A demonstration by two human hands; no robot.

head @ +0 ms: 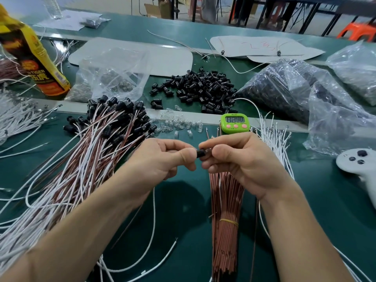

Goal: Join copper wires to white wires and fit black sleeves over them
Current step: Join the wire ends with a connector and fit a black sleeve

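Note:
My left hand (173, 157) and my right hand (238, 159) meet over the middle of the green table, and between their fingertips sits a small black sleeve (201, 154). Both hands pinch it, the left from its left end, the right from its right end. A white wire (154, 216) trails down from under my left hand. Below my right hand lies a bundle of copper wires (224, 226) tied with a yellow band. Loose white wires (274, 135) lie to the right. A heap of joined copper-and-white wires with black sleeves (97, 151) spreads out on the left.
A pile of loose black sleeves (199, 88) lies at the back centre, with clear plastic bags (284, 86) of more to the right. A green timer (234, 122) stands behind my hands. A yellow bottle (34, 58) is far left, a white controller (358, 161) at right.

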